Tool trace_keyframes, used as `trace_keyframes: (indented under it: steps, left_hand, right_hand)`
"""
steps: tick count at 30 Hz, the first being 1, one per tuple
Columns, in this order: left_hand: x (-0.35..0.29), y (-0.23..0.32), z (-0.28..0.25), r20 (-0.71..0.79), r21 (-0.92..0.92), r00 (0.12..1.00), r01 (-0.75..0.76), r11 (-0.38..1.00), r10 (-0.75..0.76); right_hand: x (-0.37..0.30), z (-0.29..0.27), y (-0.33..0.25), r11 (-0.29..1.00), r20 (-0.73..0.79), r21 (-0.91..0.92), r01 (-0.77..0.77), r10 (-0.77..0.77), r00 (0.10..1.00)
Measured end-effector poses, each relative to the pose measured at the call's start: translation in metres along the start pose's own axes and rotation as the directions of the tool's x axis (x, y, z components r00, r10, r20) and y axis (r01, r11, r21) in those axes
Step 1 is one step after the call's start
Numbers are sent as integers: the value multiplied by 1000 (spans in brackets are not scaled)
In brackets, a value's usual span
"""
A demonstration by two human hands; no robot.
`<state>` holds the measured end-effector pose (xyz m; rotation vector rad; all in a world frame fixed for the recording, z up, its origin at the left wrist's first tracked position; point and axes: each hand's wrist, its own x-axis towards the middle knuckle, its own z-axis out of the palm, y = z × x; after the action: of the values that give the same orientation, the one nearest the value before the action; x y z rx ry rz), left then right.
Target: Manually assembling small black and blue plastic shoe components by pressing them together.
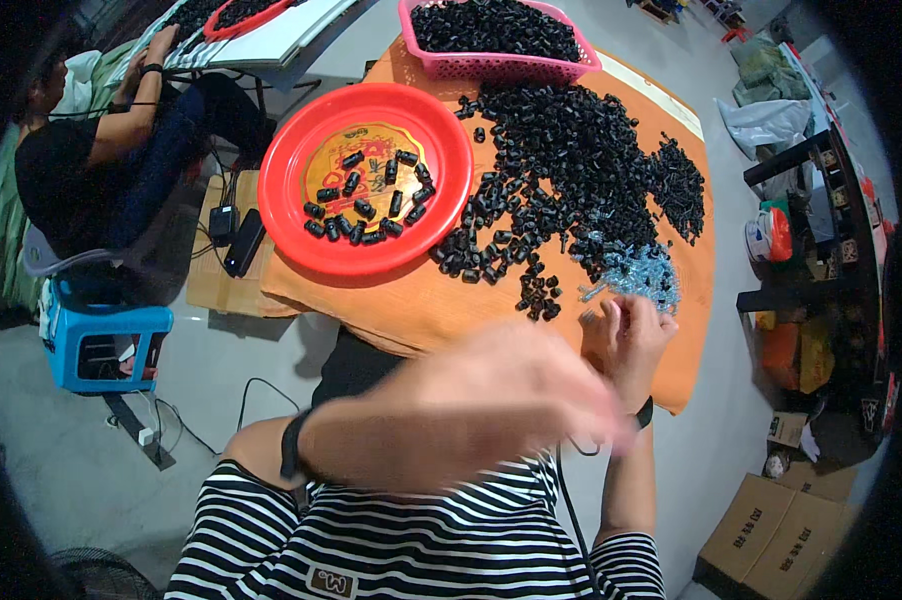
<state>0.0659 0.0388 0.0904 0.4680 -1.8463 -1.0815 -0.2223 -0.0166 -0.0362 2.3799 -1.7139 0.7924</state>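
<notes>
My left hand (516,385) sweeps across in front of my body, close to the camera. Motion smears its fingers, so whether it holds anything is not visible. At the near right of the orange-covered table (391,308), my right hand (635,338) has its fingers curled together beside a heap of small see-through bluish pieces (643,276). Anything in that grip is too small to make out. A few little black parts (539,298) lie left of it. Behind spreads a large pile of black plastic parts (561,135). The red round tray (276,190) holds several short black cylindrical assemblies (365,210).
A pink basket (506,66) full of black parts stands at the table's far edge. On the left, another person (81,160) works at a white table (296,30). A blue stool (106,325) stands on the floor; shelving (806,225) and cardboard boxes (771,530) are at right.
</notes>
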Motion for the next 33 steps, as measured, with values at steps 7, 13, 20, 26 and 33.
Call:
trace_keyframes:
  steps: [7, 13, 20, 26, 33]
  left_hand:
    - [-12, 46, 17, -59, -247, 996, -83, 966, 70]
    - [-8, 30, 26, -101, -259, 978, 149, 954, -180]
    - [-22, 31, 19, -59, -266, 928, 341, 902, -368]
    - [-26, 32, -2, 36, -223, 892, 447, 867, -451]
    - [5, 26, -18, 56, -118, 849, 528, 841, -526]
  right_hand:
    - [0, -8, -18, 993, -13, 109, 53, -52, 999]
    - [14, -6, -47, 985, 100, 102, 136, -147, 984]
    - [11, 3, -49, 985, 128, 107, 135, -148, 981]
    - [13, 6, -51, 979, 117, 148, 138, -156, 981]
    - [28, 1, -60, 979, 169, 148, 140, -165, 972]
